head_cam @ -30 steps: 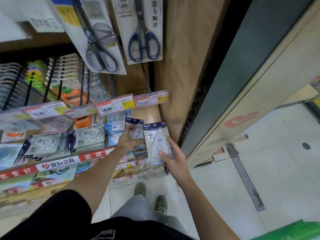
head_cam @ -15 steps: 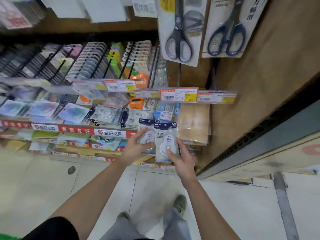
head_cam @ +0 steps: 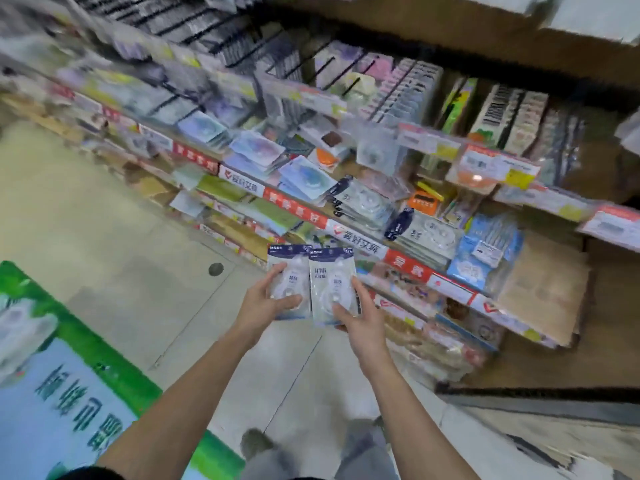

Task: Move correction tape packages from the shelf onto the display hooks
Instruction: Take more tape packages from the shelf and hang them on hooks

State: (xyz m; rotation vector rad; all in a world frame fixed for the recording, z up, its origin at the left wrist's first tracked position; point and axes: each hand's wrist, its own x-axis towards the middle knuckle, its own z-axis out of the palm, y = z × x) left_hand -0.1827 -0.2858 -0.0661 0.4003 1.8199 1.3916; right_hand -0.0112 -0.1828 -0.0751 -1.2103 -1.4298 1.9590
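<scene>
I hold two correction tape packages side by side in front of the shelf. My left hand [head_cam: 268, 306] grips the left package [head_cam: 290, 271], thumb across its clear blister. My right hand [head_cam: 360, 318] grips the right package [head_cam: 330, 278], which overlaps the left one's edge. Both have dark blue header cards. More correction tape packages [head_cam: 424, 237] lie stacked on the shelf [head_cam: 360, 242] behind. Display hooks [head_cam: 332, 69] with hanging goods run above the shelf, blurred.
Price-tag rails [head_cam: 498, 164] jut out above the shelf at the right. A brown cardboard sheet [head_cam: 543, 289] lies on the shelf's right end. A green-and-blue printed sign [head_cam: 69, 386] fills the lower left, over the tiled floor [head_cam: 138, 271]. My shoes [head_cam: 256, 443] show below.
The view has swung left along the shelf and blurred. Both hands, each holding its package, have come back from the shelf and sit lower in front of its edge.
</scene>
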